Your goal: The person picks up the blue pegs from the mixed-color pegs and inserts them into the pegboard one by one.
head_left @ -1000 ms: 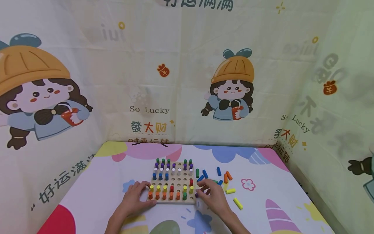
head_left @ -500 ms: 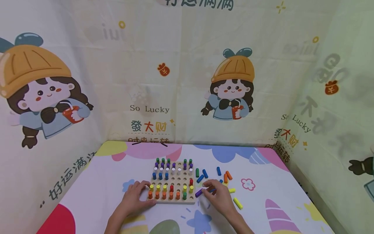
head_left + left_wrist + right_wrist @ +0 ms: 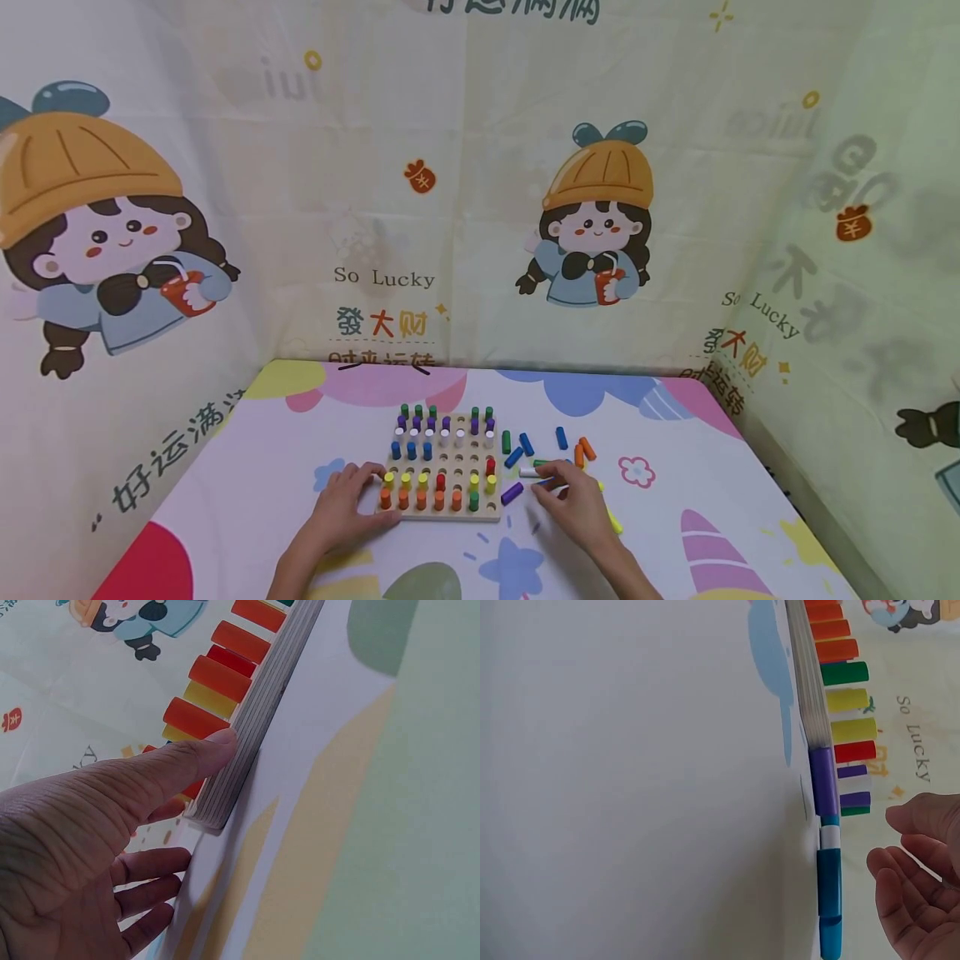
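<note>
A wooden pegboard (image 3: pixel 442 517) holds rows of coloured pegs, with some holes bare. My left hand (image 3: pixel 341 512) grips its near left corner. In the left wrist view the thumb presses the layered front edge (image 3: pixel 259 712), and the lower fingers extend past the corner. My right hand (image 3: pixel 576 504) hovers over loose pegs right of the board, fingers loosely bent. The right wrist view shows thumb and fingertips apart with nothing between them. A purple peg (image 3: pixel 512 494) lies by the board's right edge. Close to the right fingertips lies a white peg (image 3: pixel 528 472).
More loose pegs lie right of the board: a green peg (image 3: pixel 506 442), several blue ones (image 3: pixel 562 438), orange pegs (image 3: pixel 587 449) and a yellow peg (image 3: pixel 615 522) partly behind the right hand. A patterned cloth (image 3: pixel 675 533) covers the table; printed curtains (image 3: pixel 480 217) hang around it.
My right hand has moved right from the board's edge, leaving the purple peg lying on the table and uncovering the white peg. The left hand stays at the board's corner.
</note>
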The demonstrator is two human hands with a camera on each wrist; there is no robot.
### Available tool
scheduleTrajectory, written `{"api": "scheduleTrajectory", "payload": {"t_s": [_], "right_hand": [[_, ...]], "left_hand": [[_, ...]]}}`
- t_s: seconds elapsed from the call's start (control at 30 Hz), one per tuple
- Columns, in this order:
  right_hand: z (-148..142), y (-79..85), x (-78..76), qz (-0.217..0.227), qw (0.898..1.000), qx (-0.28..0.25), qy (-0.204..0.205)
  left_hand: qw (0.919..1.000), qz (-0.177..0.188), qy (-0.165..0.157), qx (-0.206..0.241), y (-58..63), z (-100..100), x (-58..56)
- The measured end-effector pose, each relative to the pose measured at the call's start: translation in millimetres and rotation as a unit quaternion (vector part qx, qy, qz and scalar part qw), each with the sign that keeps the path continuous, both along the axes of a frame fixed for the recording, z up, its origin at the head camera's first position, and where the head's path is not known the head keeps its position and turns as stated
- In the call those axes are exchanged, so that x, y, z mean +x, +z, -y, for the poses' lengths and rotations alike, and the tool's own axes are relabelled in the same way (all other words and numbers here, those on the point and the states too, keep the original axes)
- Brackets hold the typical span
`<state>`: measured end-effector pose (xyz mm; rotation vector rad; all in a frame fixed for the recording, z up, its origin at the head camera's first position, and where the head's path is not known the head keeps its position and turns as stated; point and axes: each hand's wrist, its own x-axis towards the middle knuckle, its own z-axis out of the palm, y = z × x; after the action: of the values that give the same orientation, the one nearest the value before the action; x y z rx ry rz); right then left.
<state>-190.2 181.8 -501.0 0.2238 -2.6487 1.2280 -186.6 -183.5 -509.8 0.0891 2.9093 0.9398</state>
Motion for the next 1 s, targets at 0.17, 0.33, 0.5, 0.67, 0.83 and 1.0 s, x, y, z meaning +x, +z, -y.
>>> {"api": "scheduleTrajectory", "payload": {"t_s": [0.17,0.33,0.5,0.67,0.83,1.0], "right_hand": [[-3.3,0.8,-1.1,0.005,1.000,0.005,-0.008],[-6.8,0.9,-2.4,0.013,1.000,0.014,-0.007],[-11.7,0.3,-3.0,0.018,1.000,0.018,0.005],[-17.1,0.3,-4.4,0.028,0.999,0.017,0.020],[-20.3,0.1,-7.2,0.040,0.999,0.021,0.027],[-22.8,-0.6,-11.1,0.048,0.998,0.029,0.031]], "left_hand": [[1.0000,0.000,-0.001,0.001,0.3,0.9,0.0],[1.0000,0.001,0.000,0.001,0.6,0.8,0.7],[1.0000,0.002,0.001,0.000,1.4,0.2,1.2],[1.0000,0.004,0.002,0.003,1.8,0.2,0.6],[1.0000,0.004,0.003,0.001,1.6,-0.4,0.5],[1.0000,0.003,0.002,0.002,1.9,-0.7,0.9]]}}
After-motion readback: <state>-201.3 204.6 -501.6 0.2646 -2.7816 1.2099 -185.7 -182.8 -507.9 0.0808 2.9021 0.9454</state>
